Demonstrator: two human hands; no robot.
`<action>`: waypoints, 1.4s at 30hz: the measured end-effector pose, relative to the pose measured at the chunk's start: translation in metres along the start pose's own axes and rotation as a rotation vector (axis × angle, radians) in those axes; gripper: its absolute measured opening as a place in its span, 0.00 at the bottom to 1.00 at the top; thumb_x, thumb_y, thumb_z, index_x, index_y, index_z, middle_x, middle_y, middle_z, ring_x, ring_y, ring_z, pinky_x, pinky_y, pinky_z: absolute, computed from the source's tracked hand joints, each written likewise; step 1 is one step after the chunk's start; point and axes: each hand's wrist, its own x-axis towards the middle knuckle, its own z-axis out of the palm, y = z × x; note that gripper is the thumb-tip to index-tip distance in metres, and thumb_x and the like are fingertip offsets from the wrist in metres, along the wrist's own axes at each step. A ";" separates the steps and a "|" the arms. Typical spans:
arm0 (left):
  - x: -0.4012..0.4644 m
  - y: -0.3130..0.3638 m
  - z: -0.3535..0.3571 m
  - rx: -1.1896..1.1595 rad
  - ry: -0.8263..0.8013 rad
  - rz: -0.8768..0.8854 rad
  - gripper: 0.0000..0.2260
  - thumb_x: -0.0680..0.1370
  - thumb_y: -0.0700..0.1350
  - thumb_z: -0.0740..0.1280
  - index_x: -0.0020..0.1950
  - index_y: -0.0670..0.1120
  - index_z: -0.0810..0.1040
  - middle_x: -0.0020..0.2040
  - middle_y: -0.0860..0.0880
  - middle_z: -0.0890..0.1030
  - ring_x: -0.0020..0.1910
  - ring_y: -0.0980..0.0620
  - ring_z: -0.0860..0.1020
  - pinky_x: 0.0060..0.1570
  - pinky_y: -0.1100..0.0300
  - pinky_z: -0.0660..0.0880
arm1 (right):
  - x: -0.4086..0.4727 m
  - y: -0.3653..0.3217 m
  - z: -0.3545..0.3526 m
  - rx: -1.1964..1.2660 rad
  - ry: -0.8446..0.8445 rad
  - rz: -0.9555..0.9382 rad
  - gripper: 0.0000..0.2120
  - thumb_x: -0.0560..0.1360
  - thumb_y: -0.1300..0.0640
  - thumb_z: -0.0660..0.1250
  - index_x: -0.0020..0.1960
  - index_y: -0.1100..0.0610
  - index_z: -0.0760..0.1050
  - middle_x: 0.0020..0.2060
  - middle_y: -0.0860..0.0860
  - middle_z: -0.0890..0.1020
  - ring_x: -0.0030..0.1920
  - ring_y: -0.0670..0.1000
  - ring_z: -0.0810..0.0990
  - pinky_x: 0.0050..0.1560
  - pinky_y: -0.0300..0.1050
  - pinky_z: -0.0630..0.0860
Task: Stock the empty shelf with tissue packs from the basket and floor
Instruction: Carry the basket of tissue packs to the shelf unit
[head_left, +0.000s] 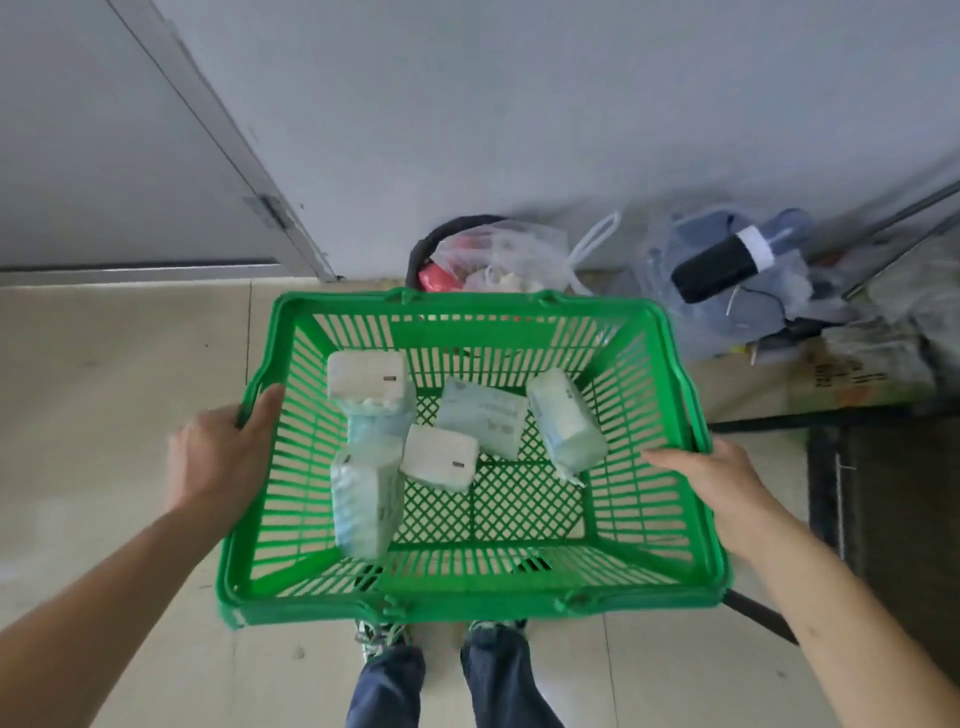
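A green plastic basket (291, 603) is held up in front of me above the floor. My left hand (223, 457) grips its left rim, thumb over the edge. My right hand (717, 478) holds the right rim. Inside lie several pale blue and white tissue packs: one at the back left (366, 382), one standing at the front left (363, 506), a small one in the middle (441, 457), a flat one (483, 415) and a tilted one at the right (566, 421). No shelf is in view.
A black bin (421, 249) with a plastic bag (509, 254) stands by the wall beyond the basket. More bags and a black roll (717, 265) lie at the right. A dark mat (893, 493) covers the right floor. A door (104, 156) is at the left. My feet (384, 634) show below.
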 end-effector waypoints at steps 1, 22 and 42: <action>0.006 0.015 -0.015 -0.002 0.010 0.017 0.38 0.76 0.73 0.56 0.31 0.39 0.76 0.25 0.42 0.75 0.26 0.43 0.73 0.28 0.55 0.69 | -0.007 -0.016 -0.006 0.014 0.003 -0.021 0.14 0.71 0.69 0.76 0.57 0.64 0.83 0.44 0.61 0.89 0.39 0.57 0.89 0.42 0.51 0.86; -0.052 0.309 -0.300 -0.146 -0.074 0.451 0.34 0.78 0.68 0.61 0.26 0.40 0.71 0.26 0.42 0.75 0.29 0.40 0.76 0.31 0.55 0.70 | -0.299 -0.156 -0.199 0.332 0.220 -0.029 0.25 0.68 0.62 0.82 0.62 0.65 0.80 0.55 0.67 0.86 0.56 0.66 0.85 0.63 0.71 0.78; -0.336 0.487 -0.233 -0.007 -0.526 1.077 0.31 0.77 0.68 0.62 0.30 0.42 0.78 0.34 0.41 0.81 0.37 0.41 0.80 0.39 0.52 0.78 | -0.557 0.136 -0.307 0.800 0.633 0.114 0.13 0.73 0.64 0.78 0.52 0.67 0.77 0.35 0.62 0.77 0.34 0.58 0.77 0.43 0.56 0.78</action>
